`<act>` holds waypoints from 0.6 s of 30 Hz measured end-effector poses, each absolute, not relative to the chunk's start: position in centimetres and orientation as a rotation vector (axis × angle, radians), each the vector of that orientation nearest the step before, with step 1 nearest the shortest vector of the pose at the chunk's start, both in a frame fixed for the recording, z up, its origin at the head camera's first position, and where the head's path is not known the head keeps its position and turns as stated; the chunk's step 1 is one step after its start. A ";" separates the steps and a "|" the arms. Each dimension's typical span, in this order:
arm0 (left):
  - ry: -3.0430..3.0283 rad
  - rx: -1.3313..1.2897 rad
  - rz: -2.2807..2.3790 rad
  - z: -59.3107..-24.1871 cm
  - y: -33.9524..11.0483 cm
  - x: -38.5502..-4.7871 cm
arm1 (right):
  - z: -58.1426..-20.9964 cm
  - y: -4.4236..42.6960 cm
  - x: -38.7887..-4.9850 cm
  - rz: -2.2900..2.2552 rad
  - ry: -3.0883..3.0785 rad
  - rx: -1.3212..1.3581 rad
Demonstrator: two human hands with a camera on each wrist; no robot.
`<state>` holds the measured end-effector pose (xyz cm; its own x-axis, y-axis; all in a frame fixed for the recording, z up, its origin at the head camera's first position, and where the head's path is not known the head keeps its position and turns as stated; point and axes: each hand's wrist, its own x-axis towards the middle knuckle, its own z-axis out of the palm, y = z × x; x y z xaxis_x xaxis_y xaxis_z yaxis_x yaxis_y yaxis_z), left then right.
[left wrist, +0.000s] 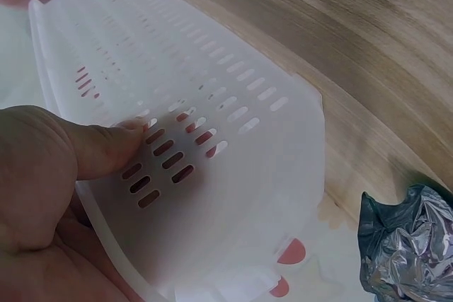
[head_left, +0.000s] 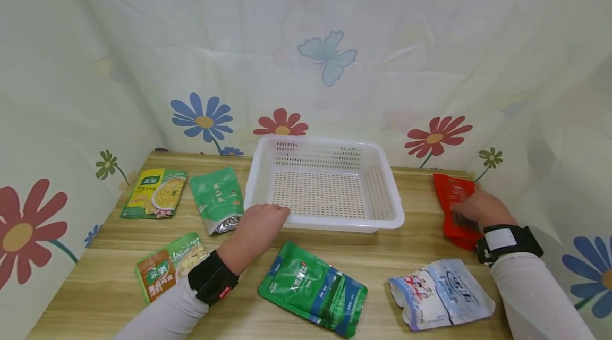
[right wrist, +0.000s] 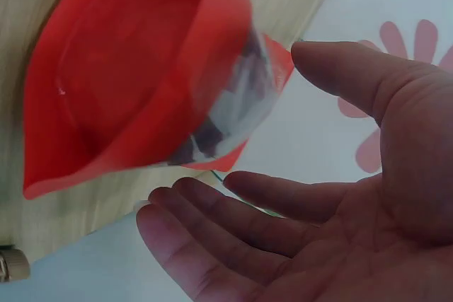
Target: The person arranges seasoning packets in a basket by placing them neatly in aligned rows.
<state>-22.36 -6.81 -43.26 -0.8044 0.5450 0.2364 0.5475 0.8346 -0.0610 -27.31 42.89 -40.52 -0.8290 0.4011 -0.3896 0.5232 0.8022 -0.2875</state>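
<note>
Head view: left hand [head_left: 258, 232] pinches the basket [head_left: 341, 223], likely steadying it, right hand [head_left: 487, 209] wide beside the red pouch [head_left: 453, 189].

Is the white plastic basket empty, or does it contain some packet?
Empty: in the head view, the white plastic basket shows its perforated floor bare from side to side, with no packet inside.

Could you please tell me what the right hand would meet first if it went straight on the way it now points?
Most likely the red pouch, which lies directly before the right hand; whether the two touch at this moment is hard to judge.
</note>
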 end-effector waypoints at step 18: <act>-2.717 -0.840 -0.027 -43.8 -7.0 -22.6 | -42.6 42.9 -28.0 -0.368 2.683 0.714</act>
